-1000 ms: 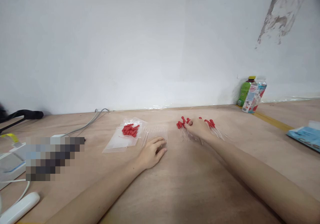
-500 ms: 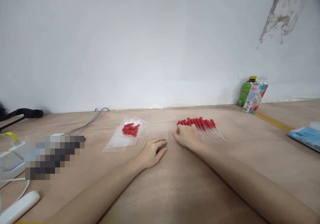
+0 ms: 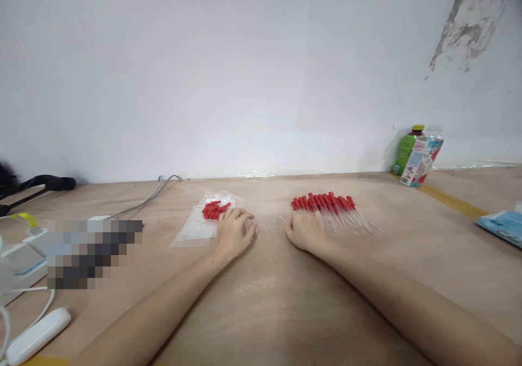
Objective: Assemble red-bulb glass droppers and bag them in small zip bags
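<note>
My left hand point(image 3: 235, 230) reaches over the near edge of a row of clear thin tubes point(image 3: 266, 219), fingers slightly bent and apart, with no object visible in them. Just behind it, red rubber bulbs point(image 3: 214, 210) lie in a heap on a clear plastic bag point(image 3: 192, 232). My right hand point(image 3: 305, 232) is curled closed on the table. A thin clear tube point(image 3: 281, 218) pokes out at its left side and seems to be in its fingers, which are mostly hidden. Beside and behind that hand lie several droppers point(image 3: 332, 204), red bulbs away from me, clear stems toward me.
Two drink bottles point(image 3: 420, 156) stand against the wall at right. A blue packet point(image 3: 501, 225) lies at the right edge. On the left are a power strip point(image 3: 28, 265), grey cables point(image 3: 150, 194), a white rounded device point(image 3: 38, 336) and a blurred-out patch.
My left hand has moved left and away from me, toward the red bulbs, uncovering part of the tube row. The right hand stays almost in place; a clear tip now shows beside it.
</note>
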`<state>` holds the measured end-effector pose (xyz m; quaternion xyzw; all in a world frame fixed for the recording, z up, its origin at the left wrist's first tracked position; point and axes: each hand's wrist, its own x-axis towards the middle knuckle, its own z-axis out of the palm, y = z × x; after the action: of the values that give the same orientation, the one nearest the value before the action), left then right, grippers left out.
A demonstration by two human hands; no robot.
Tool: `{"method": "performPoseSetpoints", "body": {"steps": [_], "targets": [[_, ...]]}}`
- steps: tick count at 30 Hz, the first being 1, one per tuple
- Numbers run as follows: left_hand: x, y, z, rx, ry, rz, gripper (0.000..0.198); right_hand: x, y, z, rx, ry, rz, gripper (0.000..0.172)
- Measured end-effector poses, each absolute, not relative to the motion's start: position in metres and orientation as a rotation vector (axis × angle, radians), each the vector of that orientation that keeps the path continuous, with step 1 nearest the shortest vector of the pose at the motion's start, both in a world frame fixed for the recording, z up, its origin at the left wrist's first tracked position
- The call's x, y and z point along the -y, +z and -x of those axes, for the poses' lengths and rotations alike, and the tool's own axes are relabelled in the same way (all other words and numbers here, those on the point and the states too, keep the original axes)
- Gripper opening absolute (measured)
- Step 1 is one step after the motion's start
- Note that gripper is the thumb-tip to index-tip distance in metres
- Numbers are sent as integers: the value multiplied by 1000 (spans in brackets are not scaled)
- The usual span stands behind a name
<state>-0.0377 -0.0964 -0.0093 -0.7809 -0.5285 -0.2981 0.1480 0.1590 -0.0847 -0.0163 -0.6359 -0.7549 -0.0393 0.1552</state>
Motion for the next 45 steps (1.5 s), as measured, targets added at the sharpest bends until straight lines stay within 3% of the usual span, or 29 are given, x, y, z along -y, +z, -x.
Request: {"method": "performPoseSetpoints", "body": {"steps": [8,14,37,45], "targets": [[41,23,88,1907,-209,1936,27,110,-33,-190,2096,-429,1495,17],[22,23,97,1937,-65,1959,23,116,-29,-197,2080,-445,1428,16],[36,24,90,1929,-27,1944,19,108,-36,-197,2104,-239,1406,11],[60,22,72,1810,-274,2087,23,106,-37,-197,2081,-152,1312,11]]}}
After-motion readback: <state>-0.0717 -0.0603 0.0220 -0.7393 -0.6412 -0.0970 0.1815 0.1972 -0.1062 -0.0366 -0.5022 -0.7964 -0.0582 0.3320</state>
